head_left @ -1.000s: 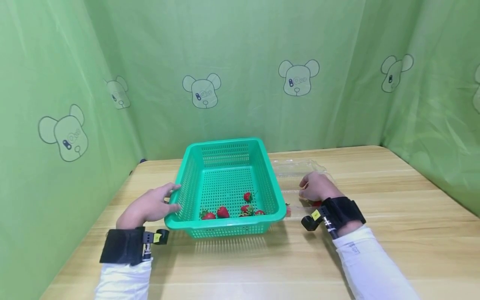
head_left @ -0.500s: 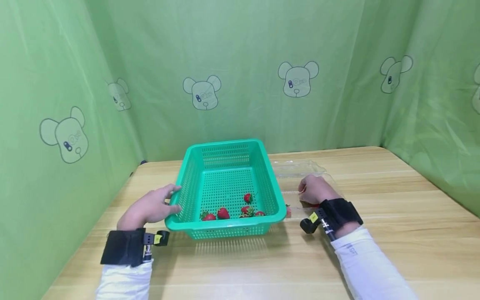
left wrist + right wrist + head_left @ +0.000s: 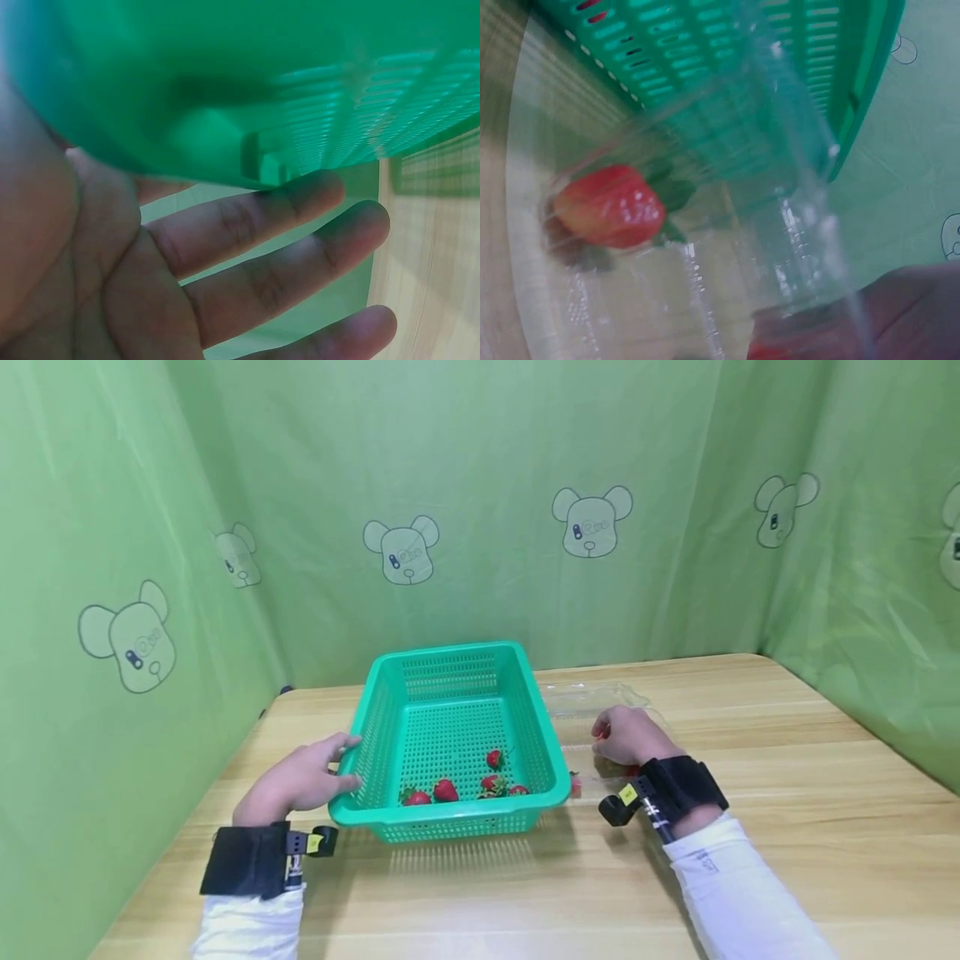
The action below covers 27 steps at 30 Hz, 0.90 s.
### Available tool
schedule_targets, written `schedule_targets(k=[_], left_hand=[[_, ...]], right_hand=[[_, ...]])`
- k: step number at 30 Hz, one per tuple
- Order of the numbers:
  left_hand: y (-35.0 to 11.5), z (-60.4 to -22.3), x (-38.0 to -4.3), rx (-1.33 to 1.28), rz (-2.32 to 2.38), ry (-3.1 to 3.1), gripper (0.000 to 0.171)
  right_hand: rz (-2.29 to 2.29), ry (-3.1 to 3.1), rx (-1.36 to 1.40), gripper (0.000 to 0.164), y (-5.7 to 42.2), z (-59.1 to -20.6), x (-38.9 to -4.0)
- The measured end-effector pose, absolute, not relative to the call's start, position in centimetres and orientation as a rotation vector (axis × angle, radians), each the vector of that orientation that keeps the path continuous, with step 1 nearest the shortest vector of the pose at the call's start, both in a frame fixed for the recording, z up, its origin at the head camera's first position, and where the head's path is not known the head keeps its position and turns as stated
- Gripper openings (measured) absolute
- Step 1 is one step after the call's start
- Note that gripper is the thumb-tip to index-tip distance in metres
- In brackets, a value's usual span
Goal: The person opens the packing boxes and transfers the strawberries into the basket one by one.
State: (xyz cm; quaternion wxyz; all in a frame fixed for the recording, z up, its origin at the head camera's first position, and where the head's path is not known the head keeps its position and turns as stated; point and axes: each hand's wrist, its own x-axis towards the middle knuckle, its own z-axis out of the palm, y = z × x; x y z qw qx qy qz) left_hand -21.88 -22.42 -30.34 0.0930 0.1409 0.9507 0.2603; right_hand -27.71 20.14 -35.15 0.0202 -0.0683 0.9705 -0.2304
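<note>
The head camera, farthest back, looks forward and down over the table to the curtain, the left wrist's faces the basket very close past the left hand, and the right wrist's looks closely across the clear box toward that basket, shared by all views.

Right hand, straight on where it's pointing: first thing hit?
Likely the side wall of the clear, rectangular plastic box, then the green, rectangular plastic basket. The right hand points that way in the head view, but see-through plastic leaves depth unclear.
</note>
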Motion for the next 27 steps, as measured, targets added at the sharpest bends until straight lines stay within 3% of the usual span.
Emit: schedule_targets(k=[9, 27], left_hand=[[-22.4, -30.4, -21.8, 0.426, 0.771, 2.829, 0.062], [-22.3, -30.3, -21.7, 0.432, 0.771, 2.824, 0.062]], right_hand=[[-0.738, 3.002, -0.205, 0.032, 19.8, -34.2, -27.5], [-0.729, 3.059, -0.261, 0.026, 19.2, -32.8, -26.6]])
